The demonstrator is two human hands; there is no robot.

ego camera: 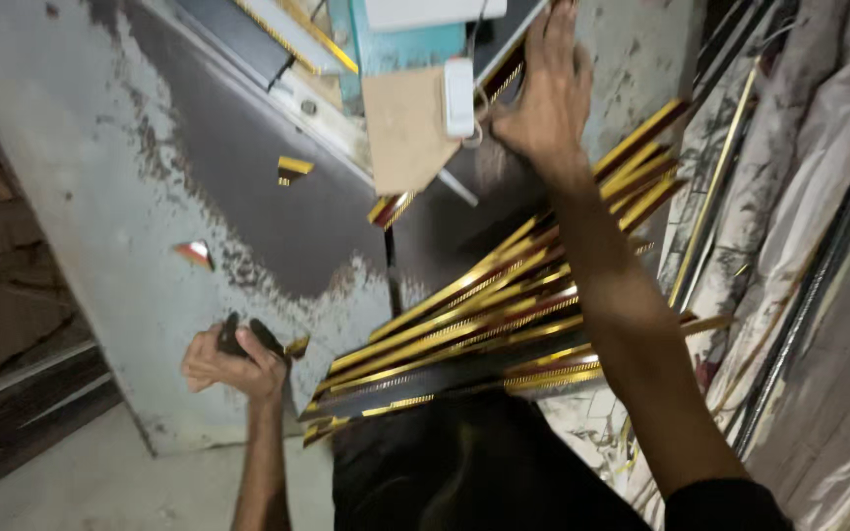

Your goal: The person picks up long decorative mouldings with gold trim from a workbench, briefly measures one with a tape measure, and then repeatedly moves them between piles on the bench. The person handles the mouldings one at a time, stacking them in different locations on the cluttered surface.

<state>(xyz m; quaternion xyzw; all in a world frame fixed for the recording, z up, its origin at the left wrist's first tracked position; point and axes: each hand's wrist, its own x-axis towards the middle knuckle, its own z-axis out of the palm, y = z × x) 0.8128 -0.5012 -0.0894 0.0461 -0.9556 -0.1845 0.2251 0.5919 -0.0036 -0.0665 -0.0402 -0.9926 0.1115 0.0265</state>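
Note:
My left hand [233, 362] is closed around a small dark offcut with a gold edge at the near edge of the worn grey table [110, 197]. My right hand [541, 93] reaches far forward, fingers resting on a gold and dark moulding strip [500, 87] by the cutting machine [400, 44]. A stack of several gold and maroon moulding strips [484, 315] lies fanned out under my right forearm.
A brown cardboard piece [405, 128] and a small white box [458, 96] hang at the machine. Small cut scraps [294, 167] [195, 253] lie on the table. Long strips and wrapped bundles [799, 226] lean at the right. Concrete floor [71, 482] shows lower left.

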